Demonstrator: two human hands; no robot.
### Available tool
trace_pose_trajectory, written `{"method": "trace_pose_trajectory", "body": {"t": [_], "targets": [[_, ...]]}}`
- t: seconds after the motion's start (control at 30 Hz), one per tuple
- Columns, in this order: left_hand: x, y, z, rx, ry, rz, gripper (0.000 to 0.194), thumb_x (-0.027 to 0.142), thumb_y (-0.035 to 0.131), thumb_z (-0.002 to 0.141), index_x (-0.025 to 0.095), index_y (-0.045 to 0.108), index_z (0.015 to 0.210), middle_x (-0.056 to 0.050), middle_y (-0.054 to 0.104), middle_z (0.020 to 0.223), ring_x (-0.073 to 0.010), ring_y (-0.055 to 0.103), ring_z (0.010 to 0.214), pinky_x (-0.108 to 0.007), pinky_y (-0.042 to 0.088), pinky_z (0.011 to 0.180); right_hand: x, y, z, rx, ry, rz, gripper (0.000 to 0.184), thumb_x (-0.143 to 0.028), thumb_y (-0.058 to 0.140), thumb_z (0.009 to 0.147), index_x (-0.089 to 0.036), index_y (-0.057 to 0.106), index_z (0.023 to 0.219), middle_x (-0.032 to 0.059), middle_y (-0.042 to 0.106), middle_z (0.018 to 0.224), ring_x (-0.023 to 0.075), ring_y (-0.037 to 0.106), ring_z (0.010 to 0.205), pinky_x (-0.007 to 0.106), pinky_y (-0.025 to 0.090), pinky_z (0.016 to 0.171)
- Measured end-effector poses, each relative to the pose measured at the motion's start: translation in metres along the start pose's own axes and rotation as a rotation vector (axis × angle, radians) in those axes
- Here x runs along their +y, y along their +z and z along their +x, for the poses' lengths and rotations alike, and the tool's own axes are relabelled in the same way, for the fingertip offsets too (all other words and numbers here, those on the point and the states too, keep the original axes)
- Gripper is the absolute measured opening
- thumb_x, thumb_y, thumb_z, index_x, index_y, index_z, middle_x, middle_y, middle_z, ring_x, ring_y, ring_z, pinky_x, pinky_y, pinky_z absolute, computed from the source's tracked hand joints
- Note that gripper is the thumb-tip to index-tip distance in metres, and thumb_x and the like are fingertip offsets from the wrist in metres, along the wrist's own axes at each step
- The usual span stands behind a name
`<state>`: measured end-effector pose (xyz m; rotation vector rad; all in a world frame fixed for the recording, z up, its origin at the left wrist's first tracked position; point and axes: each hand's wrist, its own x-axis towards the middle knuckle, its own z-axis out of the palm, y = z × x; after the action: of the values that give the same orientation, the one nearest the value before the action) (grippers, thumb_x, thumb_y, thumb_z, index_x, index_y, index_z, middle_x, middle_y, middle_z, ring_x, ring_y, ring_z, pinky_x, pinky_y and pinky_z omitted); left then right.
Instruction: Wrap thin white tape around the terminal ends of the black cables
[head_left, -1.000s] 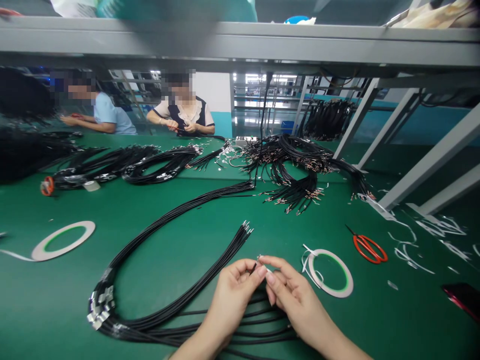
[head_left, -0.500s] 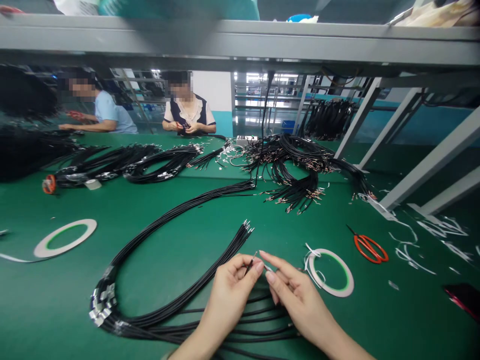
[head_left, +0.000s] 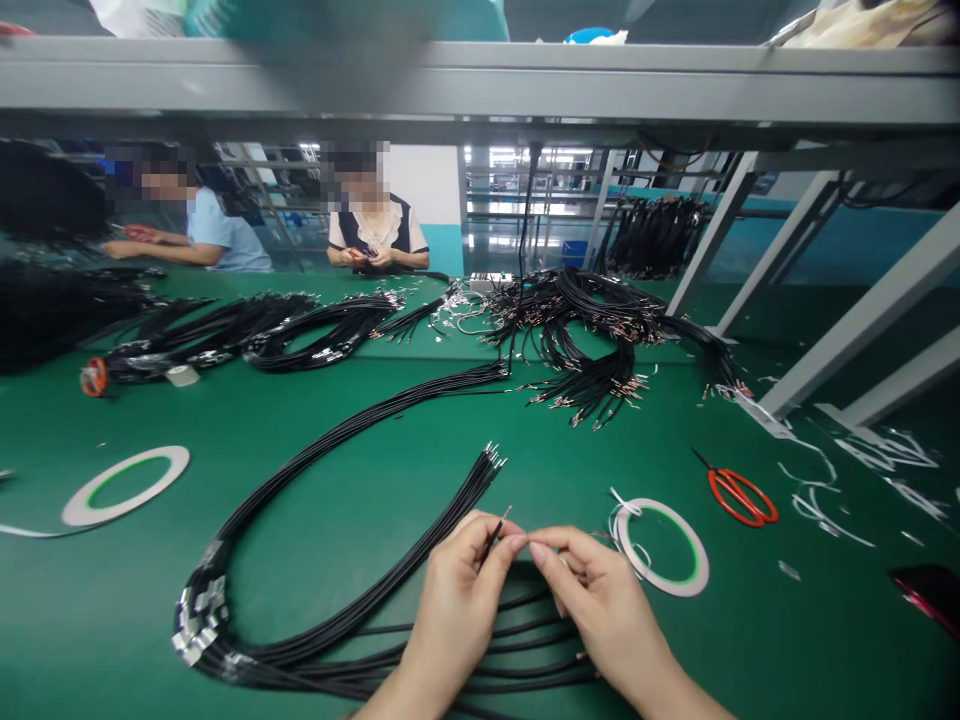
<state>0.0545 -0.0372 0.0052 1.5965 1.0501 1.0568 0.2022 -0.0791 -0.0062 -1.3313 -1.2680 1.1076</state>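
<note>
The right hand (head_left: pixel 600 615) had moved in beside the left hand (head_left: pixel 457 610), which pinched a black wire (head_left: pixel 491 540); whether the right hand held anything could not be told.

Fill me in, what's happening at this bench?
A person's left hand pinches a single black wire with a metal tip, the right hand close beside it at the fingertips. A long black wire bundle lies on the green mat near a tape reel. A co-worker and another work across the bench.
</note>
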Motion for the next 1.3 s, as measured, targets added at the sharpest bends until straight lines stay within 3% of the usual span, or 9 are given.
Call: {"method": "trace_pose_trajectory", "body": {"t": [0.1,0.23,0.37,0.63,0.87,1.07,1.3], "targets": [[0.000,0.001,-0.001,-0.001,0.004,0.015,0.016,0.028,0.056,0.088,0.018,0.065,0.079,-0.003,0.060,0.078,-0.0176,0.057,0.076,-0.026,0.044,0.071,-0.001,-0.001,0.001,-0.013,0.027,0.054,0.032,-0.045,0.054,0.090,-0.016,0.065,0.093,-0.0067,0.041,0.048,0.0100,0.035,0.044,0.023,0.022,0.044],[0.002,0.001,-0.001,0.046,-0.127,-0.171,0.019,0.033,0.061,0.085,0.019,0.063,0.097,-0.003,0.062,0.087,-0.0170,0.058,0.084,-0.025,0.045,0.075,-0.004,-0.002,0.004,0.005,0.079,0.150,0.031,-0.046,0.055,0.090,-0.016,0.061,0.085,-0.0065,0.046,0.046,0.0085,0.035,0.043,0.021,0.024,0.045],[0.004,0.001,-0.002,0.060,-0.195,-0.209,0.025,0.037,0.055,0.089,0.019,0.060,0.105,0.004,0.052,0.066,-0.0106,0.049,0.060,-0.019,0.041,0.056,-0.006,-0.001,0.004,0.075,0.099,0.214,0.032,-0.047,0.059,0.086,-0.016,0.063,0.088,-0.0054,0.049,0.051,0.0083,0.035,0.043,0.021,0.025,0.043],[-0.003,0.008,-0.002,0.020,-0.165,-0.245,0.017,0.032,0.063,0.083,0.017,0.067,0.089,-0.001,0.059,0.076,-0.0131,0.060,0.064,-0.024,0.051,0.061,-0.009,-0.001,0.004,0.192,-0.008,0.189,0.024,-0.042,0.063,0.084,-0.018,0.068,0.081,0.0012,0.060,0.069,0.0135,0.049,0.056,0.025,0.040,0.055],[-0.002,0.010,-0.009,0.054,-0.074,-0.168,0.014,0.027,0.061,0.084,0.019,0.067,0.094,0.000,0.054,0.081,-0.0135,0.063,0.066,-0.025,0.055,0.062,-0.006,0.007,0.001,0.196,0.012,0.222,0.023,-0.041,0.065,0.083,-0.018,0.069,0.079,0.0006,0.061,0.068,0.0149,0.052,0.061,0.025,0.043,0.058],[-0.006,0.012,-0.013,0.066,-0.054,-0.093,0.018,0.025,0.060,0.085,0.021,0.060,0.103,-0.003,0.064,0.083,-0.0172,0.067,0.072,-0.028,0.056,0.067,-0.001,0.012,0.002,0.218,0.042,0.375,0.024,-0.041,0.067,0.081,-0.017,0.070,0.080,0.0074,0.066,0.095,0.0228,0.061,0.087,0.034,0.050,0.079],[-0.007,0.014,-0.015,0.087,0.089,0.081,0.016,0.018,0.060,0.085,0.024,0.058,0.100,-0.004,0.068,0.089,-0.0181,0.068,0.078,-0.026,0.056,0.072,-0.003,0.015,-0.001,0.181,0.111,0.510,0.022,-0.039,0.067,0.082,-0.017,0.068,0.082,0.0053,0.068,0.084,0.0206,0.063,0.081,0.038,0.049,0.084]]}}
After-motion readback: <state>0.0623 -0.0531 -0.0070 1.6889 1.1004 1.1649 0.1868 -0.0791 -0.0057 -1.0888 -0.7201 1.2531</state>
